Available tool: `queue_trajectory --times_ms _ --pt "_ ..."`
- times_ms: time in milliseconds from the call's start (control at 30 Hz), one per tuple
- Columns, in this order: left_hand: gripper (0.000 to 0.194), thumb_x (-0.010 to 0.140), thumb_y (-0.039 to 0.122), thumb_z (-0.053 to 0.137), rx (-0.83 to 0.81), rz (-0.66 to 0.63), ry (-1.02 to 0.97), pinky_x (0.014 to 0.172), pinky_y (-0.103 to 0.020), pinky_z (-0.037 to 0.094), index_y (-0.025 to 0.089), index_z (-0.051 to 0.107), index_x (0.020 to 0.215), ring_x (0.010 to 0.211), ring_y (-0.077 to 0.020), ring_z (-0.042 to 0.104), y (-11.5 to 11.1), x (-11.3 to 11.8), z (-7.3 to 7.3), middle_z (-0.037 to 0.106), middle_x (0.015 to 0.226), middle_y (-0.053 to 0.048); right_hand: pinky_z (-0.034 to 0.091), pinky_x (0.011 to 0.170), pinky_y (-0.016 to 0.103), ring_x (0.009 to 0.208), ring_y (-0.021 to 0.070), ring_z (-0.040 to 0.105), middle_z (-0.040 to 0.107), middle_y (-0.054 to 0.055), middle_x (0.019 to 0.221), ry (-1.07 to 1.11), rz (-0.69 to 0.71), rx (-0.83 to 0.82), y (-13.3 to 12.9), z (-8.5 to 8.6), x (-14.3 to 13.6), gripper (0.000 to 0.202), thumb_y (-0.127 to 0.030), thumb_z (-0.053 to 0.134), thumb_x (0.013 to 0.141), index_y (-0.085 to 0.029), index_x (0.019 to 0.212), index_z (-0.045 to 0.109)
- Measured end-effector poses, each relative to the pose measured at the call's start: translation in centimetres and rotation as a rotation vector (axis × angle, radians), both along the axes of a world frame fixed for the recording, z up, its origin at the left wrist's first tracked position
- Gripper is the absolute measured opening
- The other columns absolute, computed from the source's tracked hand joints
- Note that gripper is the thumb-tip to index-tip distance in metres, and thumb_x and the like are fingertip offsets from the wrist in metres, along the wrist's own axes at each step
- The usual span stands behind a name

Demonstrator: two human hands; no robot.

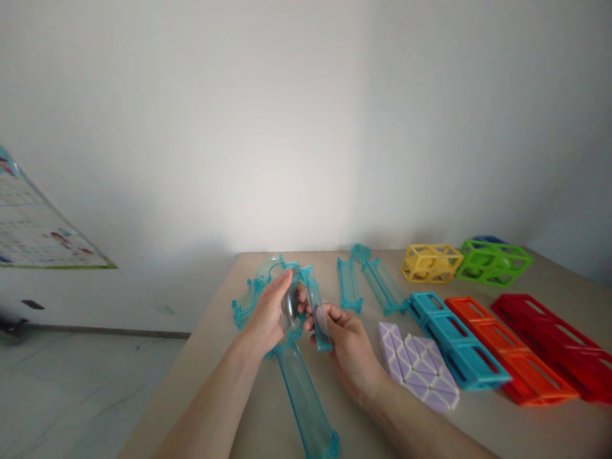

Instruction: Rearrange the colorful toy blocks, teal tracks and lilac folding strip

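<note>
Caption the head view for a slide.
Left hand holds a greyish transparent piece, right hand a teal track piece, above a table with a lilac triangle-patterned slab.

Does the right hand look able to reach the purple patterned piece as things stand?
Probably yes: the purple patterned piece lies near the right hand, and nothing seems to cover it. But that hand holds a teal track piece and may need to release it.
</note>
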State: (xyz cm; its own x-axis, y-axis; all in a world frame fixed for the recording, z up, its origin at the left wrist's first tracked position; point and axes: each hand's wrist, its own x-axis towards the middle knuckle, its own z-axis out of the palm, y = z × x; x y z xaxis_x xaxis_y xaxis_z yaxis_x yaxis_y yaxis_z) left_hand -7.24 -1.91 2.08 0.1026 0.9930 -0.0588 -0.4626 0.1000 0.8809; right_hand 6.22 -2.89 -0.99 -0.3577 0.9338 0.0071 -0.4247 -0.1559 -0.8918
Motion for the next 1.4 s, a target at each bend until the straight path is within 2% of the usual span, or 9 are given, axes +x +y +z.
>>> queue_trajectory --times_ms 200,400,533,667,800,933,1067,1233,1400 --pt "0.037 0.081 0.050 0.061 0.078 -0.021 -0.034 0.043 -0.024 0.040 0.017 0.056 0.066 0.042 -0.0107 0.052 -0.2 0.4 -0.1 0.057 0.059 -0.001 0.037 0.055 0.023 0.058 0.0127 0.051 0.062 0.002 0.065 0.031 -0.029 0.021 0.2 -0.1 -0.2 0.029 -0.045 0.068 0.078 -0.016 0.071 0.067" --pt "0.035 0.081 0.051 0.060 0.026 -0.027 -0.056 0.051 -0.028 0.046 0.017 0.063 0.074 0.058 -0.0191 0.063 -0.3 0.0 -0.2 0.063 0.067 -0.006 0.038 0.056 0.024 0.060 0.0134 0.051 0.064 0.003 0.067 0.026 -0.055 -0.025 0.2 0.2 -0.1 0.028 -0.044 0.068 0.078 -0.016 0.073 0.068" --pt "0.024 0.078 0.040 0.066 0.050 0.035 -0.013 0.055 -0.031 0.049 0.018 0.066 0.071 0.065 -0.0225 0.065 -0.3 0.1 0.2 0.066 0.067 -0.007 0.038 0.057 0.024 0.062 0.0140 0.051 0.065 0.003 0.071 0.003 -0.102 -0.036 0.4 -0.3 0.1 0.028 -0.044 0.069 0.075 -0.016 0.073 0.070" --pt "0.019 0.075 0.036 0.070 0.034 0.122 0.016 0.055 -0.028 0.047 0.017 0.071 0.078 0.058 -0.0182 0.061 -0.1 0.3 0.6 0.066 0.064 -0.005 0.036 0.057 0.024 0.059 0.0122 0.046 0.060 0.001 0.066 -0.044 -0.102 -0.001 0.8 -1.0 0.2 0.028 -0.044 0.070 0.076 -0.016 0.073 0.071" --pt "0.028 0.075 0.039 0.071 -0.017 0.113 0.015 0.052 -0.023 0.045 0.016 0.073 0.091 0.051 -0.0117 0.056 -0.2 0.2 0.7 0.066 0.065 -0.003 0.031 0.054 0.024 0.053 0.0100 0.039 0.051 -0.003 0.055 -0.078 -0.058 0.027 0.9 -1.1 0.1 0.031 -0.046 0.071 0.075 -0.016 0.066 0.067" --pt "0.033 0.076 0.039 0.071 -0.086 0.074 -0.019 0.054 -0.023 0.048 0.013 0.072 0.095 0.055 -0.0133 0.060 -0.2 -0.1 0.5 0.067 0.066 -0.004 0.033 0.056 0.026 0.056 0.0111 0.042 0.055 -0.002 0.059 -0.157 -0.061 0.074 0.8 -0.6 0.2 0.031 -0.045 0.073 0.071 -0.015 0.063 0.067" --pt "0.030 0.081 0.036 0.067 -0.139 0.049 -0.061 0.055 -0.023 0.049 0.012 0.071 0.097 0.058 -0.0147 0.064 -0.1 -0.4 0.2 0.069 0.069 -0.006 0.034 0.059 0.026 0.059 0.0115 0.044 0.055 -0.001 0.061 -0.159 -0.058 0.120 0.6 -0.4 0.2 0.027 -0.041 0.073 0.072 -0.016 0.064 0.067" --pt "0.027 0.089 0.036 0.054 -0.162 -0.024 -0.232 0.061 -0.029 0.052 0.015 0.068 0.099 0.060 -0.0158 0.064 0.0 -0.9 0.2 0.070 0.076 -0.008 0.038 0.059 0.025 0.066 0.0127 0.048 0.053 0.000 0.072 0.030 -0.033 0.103 0.4 -0.5 0.4 0.029 -0.046 0.062 0.082 -0.018 0.074 0.064" --pt "0.023 0.091 0.033 0.049 -0.021 0.014 -0.374 0.063 -0.028 0.051 0.018 0.066 0.095 0.064 -0.0139 0.061 0.0 -1.4 0.6 0.068 0.084 -0.007 0.046 0.064 0.027 0.076 0.0153 0.055 0.057 0.002 0.090 0.076 0.032 0.075 0.0 -0.1 0.3 0.028 -0.045 0.064 0.081 -0.021 0.095 0.062"
